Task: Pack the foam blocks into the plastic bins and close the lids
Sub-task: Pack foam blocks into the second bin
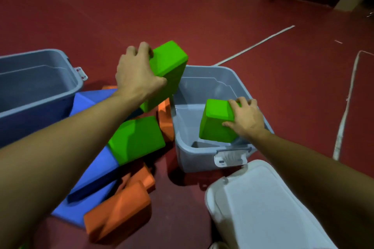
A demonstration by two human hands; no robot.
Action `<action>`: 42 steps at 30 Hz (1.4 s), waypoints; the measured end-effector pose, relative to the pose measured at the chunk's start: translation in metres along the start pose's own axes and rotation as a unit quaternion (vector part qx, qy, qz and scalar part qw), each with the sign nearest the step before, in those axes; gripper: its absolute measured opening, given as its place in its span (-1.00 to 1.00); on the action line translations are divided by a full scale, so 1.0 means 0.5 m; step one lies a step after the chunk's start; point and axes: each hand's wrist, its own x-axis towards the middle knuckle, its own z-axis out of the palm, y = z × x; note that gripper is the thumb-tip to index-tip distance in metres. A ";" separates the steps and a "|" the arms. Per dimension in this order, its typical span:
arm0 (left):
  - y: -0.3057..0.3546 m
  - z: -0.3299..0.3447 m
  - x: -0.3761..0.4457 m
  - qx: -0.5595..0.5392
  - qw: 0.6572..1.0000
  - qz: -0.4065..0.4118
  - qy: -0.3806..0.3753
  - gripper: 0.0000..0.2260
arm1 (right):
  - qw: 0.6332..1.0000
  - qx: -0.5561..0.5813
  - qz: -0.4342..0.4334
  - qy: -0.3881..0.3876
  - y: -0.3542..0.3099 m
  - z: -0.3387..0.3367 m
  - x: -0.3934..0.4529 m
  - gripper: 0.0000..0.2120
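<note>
At the bottom right of the frame a pale bin lid (263, 208) lies flat on the dark red floor (202, 26), just in front of one grey plastic bin. At the lower left lies a heap of loose foam blocks: an orange block (119, 212) nearest, a second orange block (144, 178) just behind it, and a long blue block (95, 176) slanting beneath the left forearm. On top of the blue one rests one green block (137, 141). A third orange piece (166, 121) stands against the left wall of the near bin, and a sliver of orange peeps out further up beside another blue block (87, 99); whether that sliver is a separate block I cannot tell.

In the centre right sits the open near bin (194, 157), with a white latch (230, 157) on its front rim. The right hand (247, 119) grasps a green cube (217, 121), fingers curled over its top right edge, holding it within the bin's opening, tilted and above the bin floor.

Above the heap, in the middle of the frame, the left hand (137, 75) grips a long green block (168, 73), fingers curled over its upper end; the block hangs tilted in the air, just beside the near bin's left rim.

That makes three green blocks in all. At the upper left stands a second open grey bin (40, 87), its own white latch (82, 73) at its right end. White lines (344, 107) cross the floor to the right.
</note>
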 end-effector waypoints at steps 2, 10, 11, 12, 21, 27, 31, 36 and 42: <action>0.022 0.014 -0.009 -0.035 0.998 0.042 0.027 -0.45 | 1.000 0.000 0.017 -0.004 0.008 0.002 -0.001 -0.23; 0.072 0.138 -0.068 -0.128 0.989 0.065 -0.041 -0.45 | 0.997 0.010 0.067 -0.037 0.059 0.019 -0.013 -0.27; 0.070 0.156 -0.078 -0.128 0.988 0.066 -0.063 -0.43 | 0.996 0.009 0.074 -0.044 0.068 0.023 -0.014 -0.27; 0.067 0.172 -0.088 -0.128 0.986 0.065 -0.087 -0.39 | 0.995 0.007 0.079 -0.052 0.076 0.026 -0.014 -0.27; 0.057 0.228 -0.120 0.004 0.950 0.155 -0.270 -0.31 | 0.990 -0.023 -0.020 -0.141 0.111 0.048 -0.012 -0.32; 0.054 0.197 -0.091 0.053 0.929 0.156 -0.331 -0.24 | 0.977 -0.073 -0.071 -0.185 0.094 0.027 -0.015 -0.37; 0.066 0.169 -0.073 0.075 0.913 0.171 -0.363 -0.33 | 0.967 -0.072 -0.072 -0.232 0.084 0.016 -0.020 -0.33; 0.075 0.164 -0.067 0.064 0.900 0.171 -0.395 -0.42 | 0.957 -0.021 -0.051 -0.285 0.093 0.027 -0.038 -0.27; 0.030 0.206 -0.104 -0.001 0.922 0.152 -0.356 -0.36 | 0.974 0.023 -0.014 -0.225 0.112 0.063 -0.043 -0.39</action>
